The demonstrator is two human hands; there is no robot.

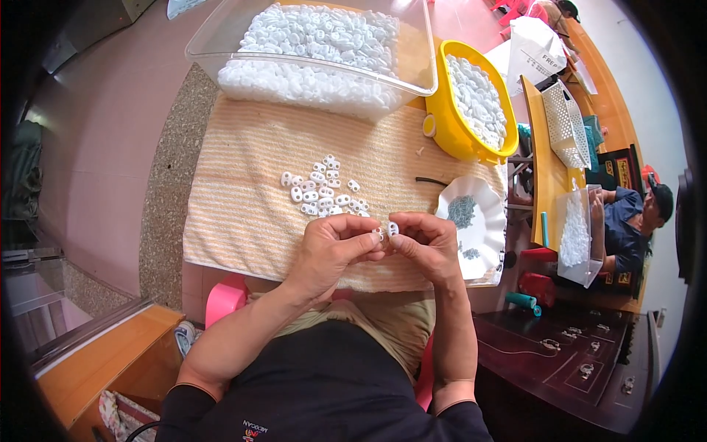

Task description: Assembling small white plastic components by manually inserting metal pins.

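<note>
My left hand (340, 247) pinches a small white plastic piece (378, 233) between thumb and fingertips. Close beside it, my right hand (426, 241) grips a white oval plastic piece with two holes (393, 228). Both hands meet over the front of a striped towel (243, 199). Just beyond my left hand lies a loose group of similar two-hole pieces (310, 197). By my right hand stands a white fluted dish (486, 228) with a heap of tiny grey-green parts (462, 211), too small to make out.
At the far side are a clear plastic bin (202, 51) and a yellow tub (442, 110), both full of white pieces. A thin black stick (433, 180) lies near the dish. At the right, another person (630, 228) sits by a clear container (595, 243) of white pieces.
</note>
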